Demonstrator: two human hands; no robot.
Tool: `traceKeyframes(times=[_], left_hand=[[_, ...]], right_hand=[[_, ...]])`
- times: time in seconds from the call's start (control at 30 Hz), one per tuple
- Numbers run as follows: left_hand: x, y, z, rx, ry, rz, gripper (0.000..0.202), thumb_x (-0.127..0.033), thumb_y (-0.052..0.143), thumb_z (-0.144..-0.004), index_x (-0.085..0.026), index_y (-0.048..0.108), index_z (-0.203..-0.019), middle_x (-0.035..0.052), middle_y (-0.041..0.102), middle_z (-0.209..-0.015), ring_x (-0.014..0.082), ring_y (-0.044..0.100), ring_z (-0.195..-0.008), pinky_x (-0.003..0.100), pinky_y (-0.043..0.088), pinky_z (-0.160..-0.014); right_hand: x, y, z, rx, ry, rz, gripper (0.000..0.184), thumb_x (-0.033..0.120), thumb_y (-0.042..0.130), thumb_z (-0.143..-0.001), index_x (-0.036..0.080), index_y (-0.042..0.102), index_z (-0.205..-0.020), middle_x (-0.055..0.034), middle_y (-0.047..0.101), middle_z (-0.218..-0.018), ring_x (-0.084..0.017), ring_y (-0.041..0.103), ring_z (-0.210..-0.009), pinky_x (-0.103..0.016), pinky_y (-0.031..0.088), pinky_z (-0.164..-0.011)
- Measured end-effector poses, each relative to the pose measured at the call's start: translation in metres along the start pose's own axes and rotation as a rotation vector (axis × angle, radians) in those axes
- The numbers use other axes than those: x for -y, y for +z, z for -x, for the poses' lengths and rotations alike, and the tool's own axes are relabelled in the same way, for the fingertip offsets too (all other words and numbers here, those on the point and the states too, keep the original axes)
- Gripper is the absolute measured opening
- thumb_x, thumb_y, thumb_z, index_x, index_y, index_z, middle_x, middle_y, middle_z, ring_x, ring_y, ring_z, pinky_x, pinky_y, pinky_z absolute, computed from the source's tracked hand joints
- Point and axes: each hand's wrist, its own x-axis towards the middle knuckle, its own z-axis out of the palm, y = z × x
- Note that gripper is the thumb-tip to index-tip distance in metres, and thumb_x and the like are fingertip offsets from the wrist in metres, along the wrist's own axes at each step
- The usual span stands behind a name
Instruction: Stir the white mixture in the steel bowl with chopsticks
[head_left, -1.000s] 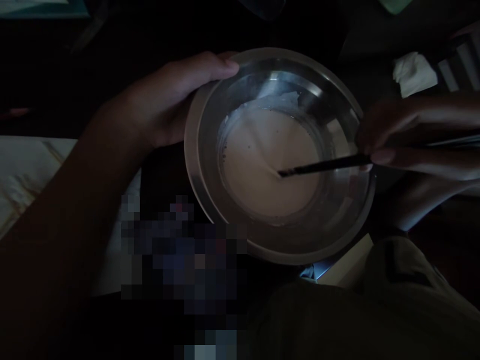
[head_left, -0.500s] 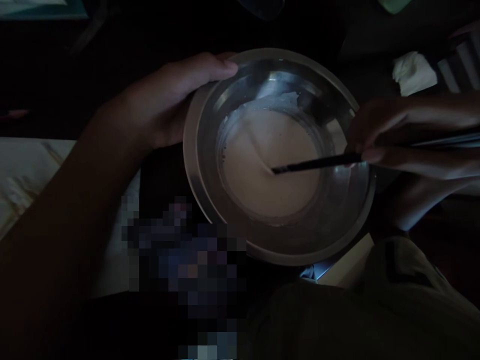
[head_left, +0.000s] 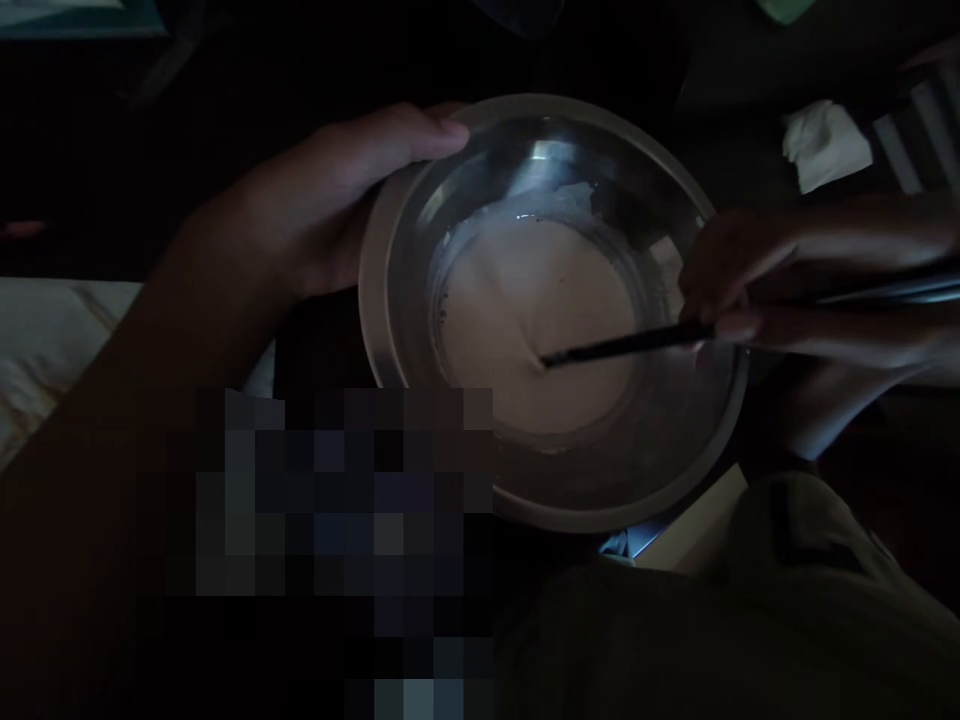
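Note:
A steel bowl (head_left: 390, 300) with a pale creamy liquid (head_left: 525, 300) in its bottom sits in the middle of the dim view. My left hand (head_left: 322, 200) grips the bowl's left rim, thumb over the edge. My right hand (head_left: 795, 290) comes in from the right and pinches a thin dark stick (head_left: 622, 346). The stick's tip rests in the liquid near the bowl's centre.
The scene is very dark. A crumpled white cloth or tissue (head_left: 821, 145) lies at the upper right. Pale fabric (head_left: 45, 340) shows at the left edge. A dark green clothed leg (head_left: 712, 620) fills the lower right, below the bowl.
The stick's tip has slid a little to the left through the liquid, and my right hand has followed it leftward. The left hand and the bowl have barely shifted.

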Motion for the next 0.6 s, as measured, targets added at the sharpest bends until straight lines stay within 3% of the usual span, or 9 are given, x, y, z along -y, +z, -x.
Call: traceKeyframes(times=[0.1,0.23,0.33,0.4,0.53,0.6], left_hand=[[0.0,-0.001,-0.001,-0.005,-0.004,-0.017,0.034,-0.017,0.034,-0.098,-0.006,0.062,-0.115,0.0008,0.065,-0.084,0.0185,0.065,-0.109,0.045,0.042,-0.11],[-0.001,0.0,-0.001,-0.017,0.004,-0.011,0.036,-0.016,0.032,-0.099,-0.003,0.06,-0.118,0.0021,0.066,-0.09,0.0199,0.063,-0.115,0.045,0.041,-0.11],[-0.001,0.001,0.0,-0.01,0.0,-0.01,0.039,-0.016,0.031,-0.099,-0.002,0.058,-0.123,0.0026,0.068,-0.088,0.023,0.063,-0.116,0.047,0.042,-0.11],[-0.001,0.0,0.0,0.021,0.0,-0.008,0.041,-0.015,0.028,-0.099,-0.003,0.058,-0.125,0.002,0.068,-0.086,0.0234,0.063,-0.117,0.047,0.042,-0.11],[-0.002,-0.001,0.001,0.027,-0.005,-0.031,0.042,-0.014,0.027,-0.1,-0.004,0.058,-0.125,0.0021,0.068,-0.089,0.0234,0.06,-0.121,0.044,0.042,-0.109],[-0.002,0.0,0.001,-0.002,-0.007,-0.039,0.041,-0.015,0.028,-0.1,-0.003,0.059,-0.124,0.003,0.067,-0.091,0.0231,0.06,-0.12,0.043,0.042,-0.109]], right_hand=[[0.0,0.012,-0.01,0.0,-0.054,-0.042,0.02,0.013,0.062,-0.088,0.024,0.058,-0.104,0.0011,0.064,-0.091,-0.011,0.065,-0.082,-0.026,0.054,-0.065],[0.01,0.03,-0.018,-0.287,0.183,0.05,0.011,0.029,0.061,-0.092,0.021,0.056,-0.098,-0.0006,0.063,-0.092,-0.01,0.063,-0.084,-0.025,0.049,-0.068],[0.014,0.027,-0.014,-0.369,0.31,0.075,0.016,0.038,0.058,-0.094,0.022,0.056,-0.096,-0.0001,0.066,-0.089,-0.008,0.064,-0.081,-0.023,0.048,-0.066],[0.012,0.019,-0.008,-0.337,0.263,0.136,0.013,0.035,0.059,-0.094,0.022,0.058,-0.097,0.0003,0.067,-0.087,-0.007,0.064,-0.079,-0.022,0.048,-0.064],[0.003,0.006,-0.005,-0.032,-0.024,0.048,0.014,0.023,0.061,-0.091,0.024,0.059,-0.105,-0.0001,0.065,-0.09,-0.011,0.066,-0.083,-0.024,0.054,-0.062],[0.002,0.01,-0.01,0.03,-0.08,-0.019,0.017,0.019,0.062,-0.09,0.026,0.058,-0.105,0.0007,0.064,-0.09,-0.012,0.066,-0.083,-0.026,0.055,-0.063]])
